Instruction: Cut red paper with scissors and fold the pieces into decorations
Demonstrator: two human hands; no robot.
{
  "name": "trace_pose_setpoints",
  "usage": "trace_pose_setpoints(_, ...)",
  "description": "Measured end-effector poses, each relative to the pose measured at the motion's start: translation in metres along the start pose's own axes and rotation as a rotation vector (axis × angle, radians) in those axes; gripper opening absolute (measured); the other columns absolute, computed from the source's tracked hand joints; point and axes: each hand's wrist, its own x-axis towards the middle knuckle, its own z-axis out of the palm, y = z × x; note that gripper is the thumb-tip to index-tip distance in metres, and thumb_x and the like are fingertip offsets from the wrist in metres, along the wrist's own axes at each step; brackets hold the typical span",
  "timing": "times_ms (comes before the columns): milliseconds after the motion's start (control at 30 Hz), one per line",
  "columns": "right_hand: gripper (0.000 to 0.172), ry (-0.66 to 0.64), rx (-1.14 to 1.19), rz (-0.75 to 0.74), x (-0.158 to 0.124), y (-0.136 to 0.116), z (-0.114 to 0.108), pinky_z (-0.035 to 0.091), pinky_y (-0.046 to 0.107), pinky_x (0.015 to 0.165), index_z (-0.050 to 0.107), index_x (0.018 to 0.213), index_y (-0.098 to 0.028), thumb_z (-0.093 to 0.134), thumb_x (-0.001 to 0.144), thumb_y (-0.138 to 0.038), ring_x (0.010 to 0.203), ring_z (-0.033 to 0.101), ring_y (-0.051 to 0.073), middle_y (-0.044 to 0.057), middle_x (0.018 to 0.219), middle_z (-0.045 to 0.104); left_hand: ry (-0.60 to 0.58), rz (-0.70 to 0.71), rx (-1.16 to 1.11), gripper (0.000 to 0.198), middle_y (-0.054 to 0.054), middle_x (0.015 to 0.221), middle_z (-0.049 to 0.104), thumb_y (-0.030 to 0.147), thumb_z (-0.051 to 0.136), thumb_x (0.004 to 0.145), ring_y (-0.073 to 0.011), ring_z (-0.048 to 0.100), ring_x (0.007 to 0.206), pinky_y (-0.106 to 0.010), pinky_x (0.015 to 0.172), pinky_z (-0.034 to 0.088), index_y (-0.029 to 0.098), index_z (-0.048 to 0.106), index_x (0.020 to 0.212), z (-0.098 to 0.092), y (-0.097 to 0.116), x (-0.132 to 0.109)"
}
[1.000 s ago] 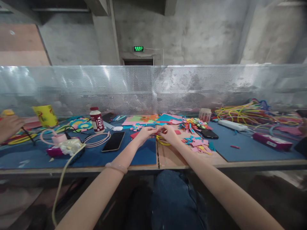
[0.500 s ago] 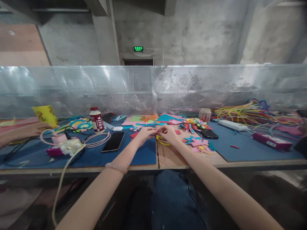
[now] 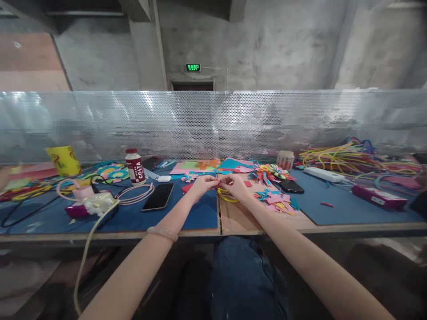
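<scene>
My left hand point(image 3: 203, 186) and my right hand point(image 3: 235, 186) meet over the seam between the boards, fingertips pinched together. Between them shows a small red paper piece point(image 3: 218, 183), mostly covered by the fingers. Beneath my right hand lies a yellow loop point(image 3: 228, 196) of cord-like material. Red paper point(image 3: 187, 188) pokes out beside my left hand, and another red paper square point(image 3: 247, 183) sits just past the right. Cut pink and blue paper scraps point(image 3: 279, 201) are heaped to the right of my right hand.
A dark phone point(image 3: 158, 197), a bottle point(image 3: 135, 168) and a cabled charger point(image 3: 95, 205) stand on the left. Coloured sheets point(image 3: 200, 167) lie behind my hands. To the right are another phone point(image 3: 291, 186), a white power strip point(image 3: 323, 174), a purple box point(image 3: 379, 197) and bundled coloured strands point(image 3: 336, 155).
At the far left, another person's hand has withdrawn from beside the yellow cup, uncovering coloured strands there. My own hands stay almost in place, still pinched together.
</scene>
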Motion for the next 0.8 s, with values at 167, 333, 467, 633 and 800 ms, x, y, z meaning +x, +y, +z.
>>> trace_pose_setpoints(167,0.015,-0.057,0.061,0.032,0.0003,-0.0055,-0.0019,0.043,0.026,0.063,0.064,0.076,-0.015,0.059,0.069,-0.027,0.066,0.056,0.014,0.004,0.073,0.065,-0.011,0.052,0.057,0.027,-0.005,0.074,0.063,0.037,0.063,0.062,-0.0154,0.057,0.071,-0.027,0.064,0.044,0.014,0.065,0.076,-0.0014,-0.0002,0.0003)
trace_pose_setpoints(333,0.019,-0.095,0.159,0.083,0.0005,-0.0052,-0.0029,0.045,0.028,0.064,0.066,0.076,-0.014,0.062,0.066,-0.03,0.067,0.058,0.016,0.005,0.074,0.066,-0.008,0.082,0.082,0.026,-0.004,0.073,0.063,0.036,0.062,0.062,-0.0157,0.057,0.071,-0.027,0.064,0.044,0.014,0.064,0.075,-0.002,-0.0009,0.0011)
trace_pose_setpoints(467,0.02,-0.096,0.222,0.102,0.0004,-0.0063,-0.0037,0.045,0.026,0.06,0.066,0.074,-0.013,0.064,0.064,-0.031,0.063,0.058,0.015,0.005,0.07,0.066,-0.024,0.127,0.089,0.025,-0.004,0.072,0.062,0.035,0.062,0.063,-0.0156,0.056,0.07,-0.027,0.063,0.044,0.014,0.064,0.076,-0.0015,0.0005,0.0007)
trace_pose_setpoints(633,0.022,-0.086,0.227,0.112,0.0002,-0.0077,-0.0038,0.044,0.026,0.058,0.064,0.073,-0.013,0.065,0.062,-0.031,0.06,0.057,0.014,0.005,0.068,0.064,-0.019,0.133,0.105,0.022,-0.004,0.07,0.062,0.033,0.061,0.063,-0.0152,0.056,0.068,-0.028,0.063,0.044,0.014,0.064,0.074,-0.0004,0.0027,-0.0003)
trace_pose_setpoints(800,0.021,-0.07,0.174,0.095,0.0006,-0.0046,-0.0035,0.043,0.025,0.057,0.062,0.073,-0.013,0.064,0.063,-0.031,0.059,0.055,0.013,0.003,0.066,0.062,-0.032,0.136,0.113,0.021,-0.003,0.071,0.062,0.033,0.059,0.065,-0.0153,0.056,0.068,-0.027,0.062,0.045,0.014,0.063,0.075,0.0,0.0034,-0.0003)
